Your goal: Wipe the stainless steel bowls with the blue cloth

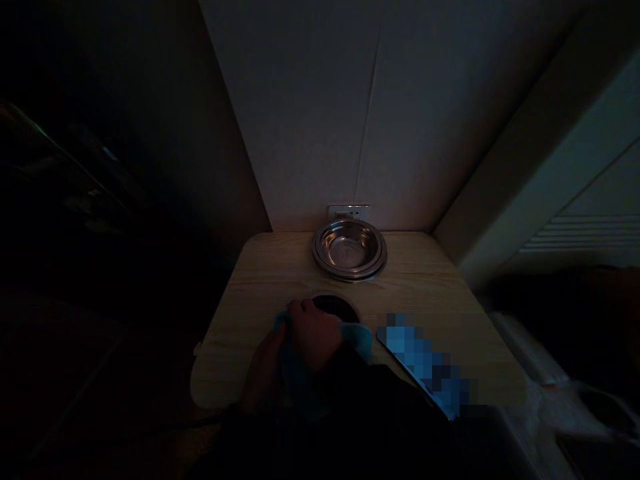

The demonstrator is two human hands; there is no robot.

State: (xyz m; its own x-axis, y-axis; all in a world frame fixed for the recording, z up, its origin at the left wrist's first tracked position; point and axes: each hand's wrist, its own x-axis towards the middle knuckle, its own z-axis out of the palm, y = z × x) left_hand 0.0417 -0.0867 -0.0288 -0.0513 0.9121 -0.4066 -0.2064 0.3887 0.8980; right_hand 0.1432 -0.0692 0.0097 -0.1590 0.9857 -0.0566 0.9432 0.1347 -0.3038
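Observation:
In the dim light, a blue cloth (357,339) hangs around a dark round dish (336,307) with a thin pale rim. My right hand (314,333) is closed on the cloth at the dish's near left side, its fingers bent over the edge. Beside it, my left hand (265,367) is closed with the thumb against the cloth's left part. Whether my left fingers also grip the dish is hidden. Both hands are over the near part of a light wooden table (235,320).
Stacked shiny metal bowls (349,250) stand at the table's back edge, below a wall socket (349,212). A lit phone (423,363), its screen blurred out, lies right of my hands. A white panel (590,173) rises at the right.

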